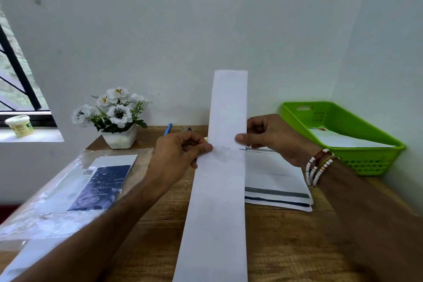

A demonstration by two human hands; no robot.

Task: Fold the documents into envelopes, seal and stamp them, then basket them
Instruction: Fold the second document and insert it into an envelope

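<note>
A long, narrow white folded document (pixel 219 201) is held upright and lengthwise above the wooden desk (pixel 286 247). My left hand (pixel 180 155) pinches its left edge near the middle. My right hand (pixel 272 139), with bead bracelets at the wrist, pinches its right edge at the same height. A stack of printed documents (pixel 274 181) lies on the desk behind the strip, to the right. The green plastic basket (pixel 370 162) stands at the far right with a white envelope (pixel 343 139) inside.
A clear plastic sleeve with envelopes and a dark blue leaflet (pixel 91 185) lies at the left. A white pot of artificial flowers (pixel 116 119) stands by the wall, with a blue pen (pixel 167 128) beside it. A small tub (pixel 19 125) sits on the window sill.
</note>
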